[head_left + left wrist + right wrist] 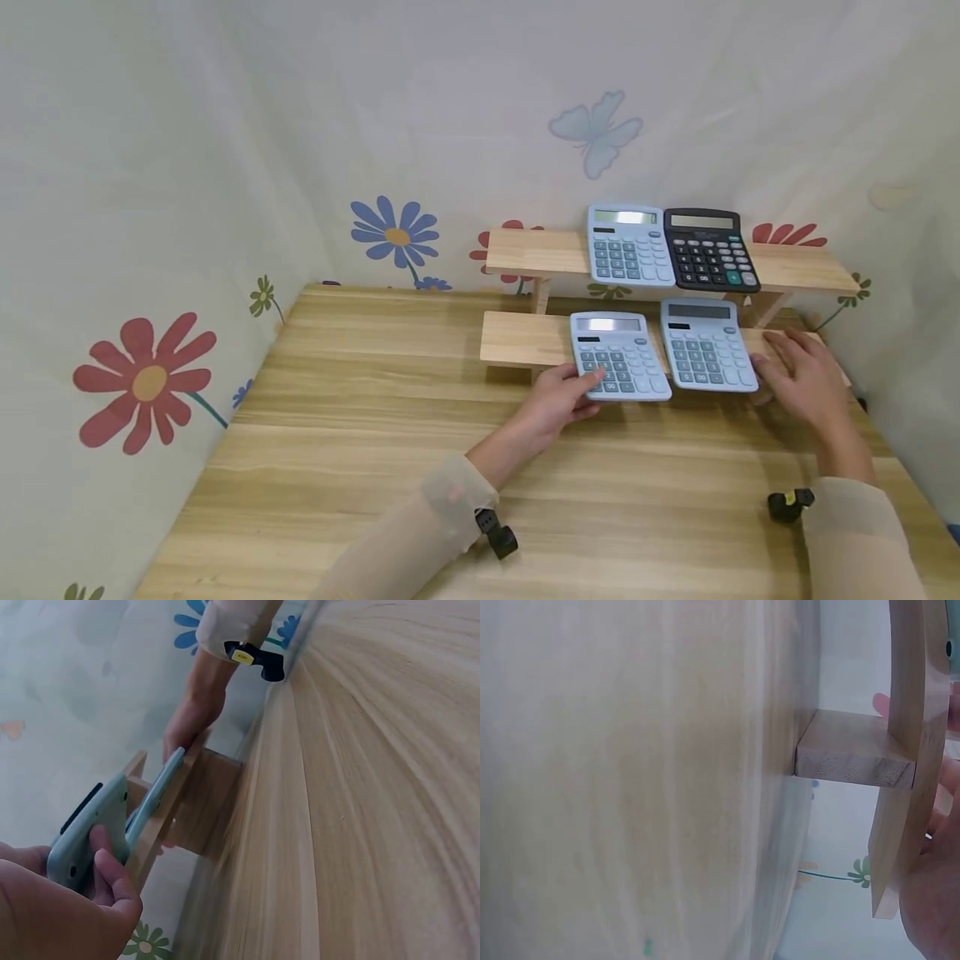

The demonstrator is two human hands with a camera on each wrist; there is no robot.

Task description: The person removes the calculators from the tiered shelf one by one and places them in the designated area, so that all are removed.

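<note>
Left grip (555, 402), above the table (360, 467): clamped on the lower-left corner of a pale-blue calculator (626, 360), thumb over the keys, fingers against the back; probably light, stiff, smooth plastic, display prone to scratching; best taken by the side rims; open room at 7 to 9 o'clock from it; near edge overhanging the lower shelf (517, 337), contact beneath uncertain; second blue calculator (708, 348) at 3, narrow gap between; right grip (808, 379) beyond at 3, on the shelf's end, whether clamped or loose cannot be told; upper shelf (536, 252): third blue calculator (632, 246) at 12, black calculator (708, 242) past 1, side by side.
</note>
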